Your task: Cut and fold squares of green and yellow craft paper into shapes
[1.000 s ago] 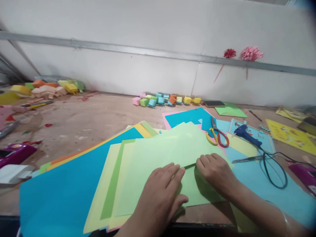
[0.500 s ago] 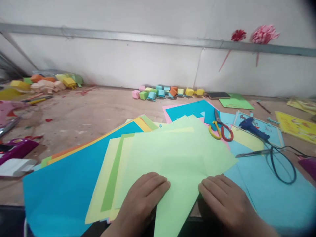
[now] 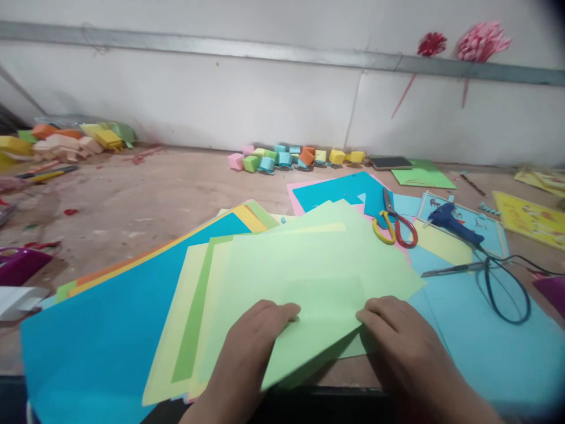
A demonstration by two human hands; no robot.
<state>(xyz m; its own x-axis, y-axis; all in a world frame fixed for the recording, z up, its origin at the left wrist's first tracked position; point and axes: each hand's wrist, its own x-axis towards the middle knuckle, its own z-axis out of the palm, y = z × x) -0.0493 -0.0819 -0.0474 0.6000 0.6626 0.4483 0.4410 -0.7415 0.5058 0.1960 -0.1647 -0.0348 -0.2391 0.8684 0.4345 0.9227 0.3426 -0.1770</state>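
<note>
A light green paper sheet [image 3: 309, 277] lies on top of a fanned stack of coloured sheets at the table's near edge. My left hand [image 3: 251, 344] presses on its lower left part, fingers curled at the paper's edge. My right hand [image 3: 397, 341] rests on its lower right corner, which is lifted slightly above another green sheet underneath. Both hands pinch or hold this sheet. A large blue sheet [image 3: 101, 335] spreads out to the left beneath the stack.
Red and yellow scissors [image 3: 394, 227] and a blue glue gun [image 3: 452, 222] with a looped cord [image 3: 505, 288] lie to the right. Small folded paper cubes [image 3: 291, 159] line the wall. More folded paper shapes [image 3: 66, 138] sit at far left; purple tool [image 3: 20, 265] at left edge.
The near corner of the light green sheet swung from hanging over the table edge back up onto the stack. Both hands shifted slightly with it; the camera tilted a little.
</note>
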